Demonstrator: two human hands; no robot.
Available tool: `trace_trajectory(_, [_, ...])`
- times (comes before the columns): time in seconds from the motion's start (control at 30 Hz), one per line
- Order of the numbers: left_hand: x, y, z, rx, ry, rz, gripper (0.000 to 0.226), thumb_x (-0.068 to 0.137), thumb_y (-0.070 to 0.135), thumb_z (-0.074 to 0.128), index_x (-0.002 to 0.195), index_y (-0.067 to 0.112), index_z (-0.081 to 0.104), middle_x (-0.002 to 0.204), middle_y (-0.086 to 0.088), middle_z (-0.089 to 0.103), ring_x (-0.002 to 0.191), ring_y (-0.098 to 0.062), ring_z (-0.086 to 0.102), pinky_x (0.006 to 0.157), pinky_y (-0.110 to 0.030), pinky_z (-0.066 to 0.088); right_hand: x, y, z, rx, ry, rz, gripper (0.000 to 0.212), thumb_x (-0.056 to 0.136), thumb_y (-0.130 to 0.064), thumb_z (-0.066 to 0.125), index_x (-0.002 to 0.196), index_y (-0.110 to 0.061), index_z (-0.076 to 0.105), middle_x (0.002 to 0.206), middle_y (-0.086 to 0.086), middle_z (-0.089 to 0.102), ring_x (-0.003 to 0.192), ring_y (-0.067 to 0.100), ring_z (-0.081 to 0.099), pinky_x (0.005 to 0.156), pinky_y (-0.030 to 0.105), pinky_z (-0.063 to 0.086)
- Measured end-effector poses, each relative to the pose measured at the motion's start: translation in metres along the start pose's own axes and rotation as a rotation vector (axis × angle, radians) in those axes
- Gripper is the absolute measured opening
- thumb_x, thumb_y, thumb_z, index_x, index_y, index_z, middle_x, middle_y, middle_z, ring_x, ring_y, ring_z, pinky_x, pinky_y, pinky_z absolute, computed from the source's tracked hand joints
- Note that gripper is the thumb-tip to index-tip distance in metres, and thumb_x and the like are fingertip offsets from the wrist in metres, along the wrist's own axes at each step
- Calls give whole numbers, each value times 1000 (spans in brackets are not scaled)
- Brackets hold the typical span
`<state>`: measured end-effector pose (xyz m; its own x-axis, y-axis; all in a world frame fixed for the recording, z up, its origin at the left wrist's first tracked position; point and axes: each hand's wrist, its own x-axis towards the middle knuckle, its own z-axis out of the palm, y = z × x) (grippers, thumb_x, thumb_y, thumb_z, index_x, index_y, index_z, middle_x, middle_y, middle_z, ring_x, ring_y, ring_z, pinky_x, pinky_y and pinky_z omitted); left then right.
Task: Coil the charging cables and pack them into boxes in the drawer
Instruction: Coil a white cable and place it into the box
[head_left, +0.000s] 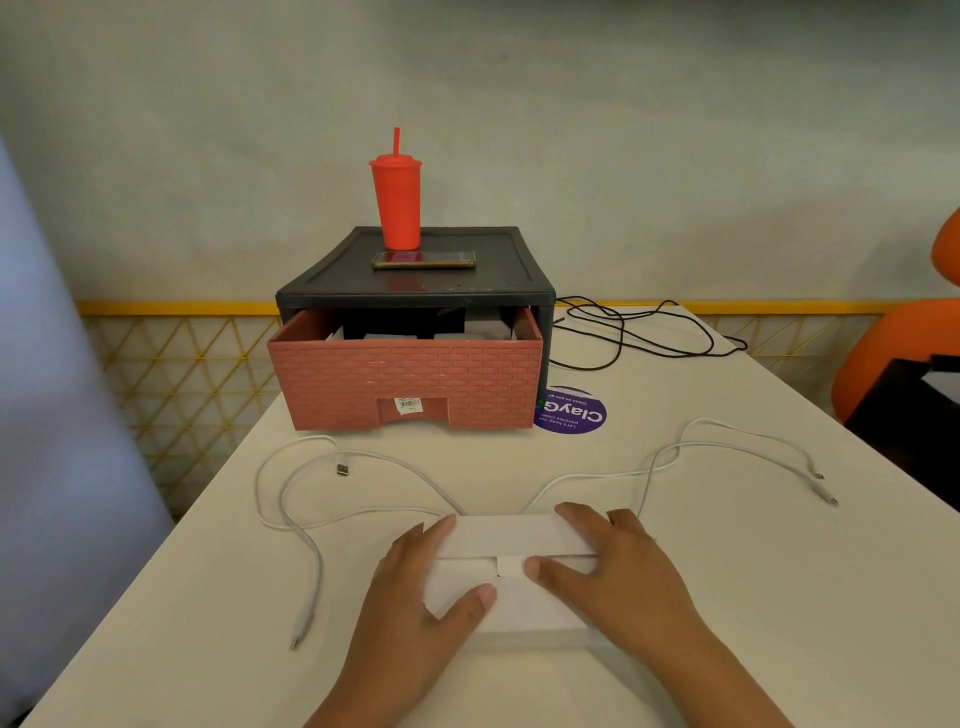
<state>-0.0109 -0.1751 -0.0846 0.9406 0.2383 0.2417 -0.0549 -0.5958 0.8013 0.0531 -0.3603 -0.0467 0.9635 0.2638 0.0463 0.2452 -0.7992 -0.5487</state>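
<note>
Fingers (576, 517) of left hand (415, 587) and right hand (628, 566) spread wide, pressing down on lid flap, gripping nothing. Under everything, broad beige surface (208, 597). At far end, black plastic drawer unit (415, 283), pink brick-pattern drawer (405, 384) pulled open, grey boxes (483, 332) inside. Near edge, flat white cardboard box (519, 605) under both hands. Loose white charging cables (306, 618) uncoiled left and right of it.

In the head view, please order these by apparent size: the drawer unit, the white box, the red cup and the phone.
1. drawer unit
2. white box, though it lies nearest the camera, which enlarges it
3. red cup
4. phone
</note>
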Motion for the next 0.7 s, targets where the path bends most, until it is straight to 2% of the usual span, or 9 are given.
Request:
trace_trajectory(0.13, [-1, 1, 1, -1, 32, 21, 57, 53, 72, 48, 107, 58, 37, 120, 26, 40, 117, -3, 41, 94, -17, 31, -2, 8, 6, 108, 69, -52, 40, 75, -66, 46, 108, -45, 51, 106, -13, 46, 92, 9, 51, 66, 15, 38])
trace_trajectory(0.27, [-2, 3, 1, 17, 43, 38, 68, 52, 72, 50, 115, 54, 33, 121, 27, 38, 118, -3, 39, 97, -20, 30, -2, 13, 10, 187, 116, -99, 21, 77, -62, 54, 93, -50, 47, 103, -16, 47, 94, 9, 50, 68, 14, 37])
trace_trajectory(0.33, [-4, 3, -1, 20, 40, 52, 77, 51, 72, 51, 122, 51, 28, 125, 26, 35, 118, 0, 36, 97, -17, 28, -7, 16, 13, 249, 172, -133, 25, 70, -66, 49, 90, -53, 45, 105, -21, 47, 98, 6, 49, 74, 18, 40])
trace_trajectory(0.43, [-9, 4, -2, -19, 30, 92, 71, 49, 66, 59, 114, 48, 34, 119, 41, 28, 116, 9, 32, 90, -6, 27, -20, 22, 17, 396, 236, -121, 43, 62, -69, 45, 103, -55, 40, 112, -33, 44, 104, -4, 46, 81, 23, 44])
trace_trajectory(0.5, [-12, 6, -1, -50, 27, 94, 69, 47, 60, 62, 109, 42, 37, 115, 42, 28, 113, 12, 33, 86, -6, 31, -26, 24, 17, 471, 221, -108, 55, 60, -69, 50, 111, -55, 37, 116, -35, 41, 107, -8, 45, 83, 22, 44])
trace_trajectory(0.57, [-14, 11, 1, -79, 16, 95, 69, 46, 55, 65, 107, 40, 36, 113, 37, 32, 107, 15, 36, 80, -6, 32, -28, 24, 12, 571, 189, -49, 64, 55, -66, 58, 114, -51, 37, 116, -28, 46, 103, -4, 51, 81, 21, 46])
trace_trajectory(0.63, [-14, 16, 2, -84, -8, 104, 66, 50, 45, 70, 105, 39, 34, 115, 32, 34, 104, 20, 34, 77, 0, 31, -28, 28, 4, 654, 119, 13, 66, 52, -58, 66, 112, -50, 39, 107, -21, 55, 92, -2, 58, 72, 12, 45])
trace_trajectory(0.7, [-14, 19, 4, -49, -29, 119, 65, 50, 46, 69, 104, 40, 34, 119, 30, 34, 106, 23, 30, 79, 2, 29, -29, 35, -5, 697, 44, 26, 68, 49, -58, 69, 111, -50, 43, 99, -15, 63, 83, 0, 63, 67, 11, 46])
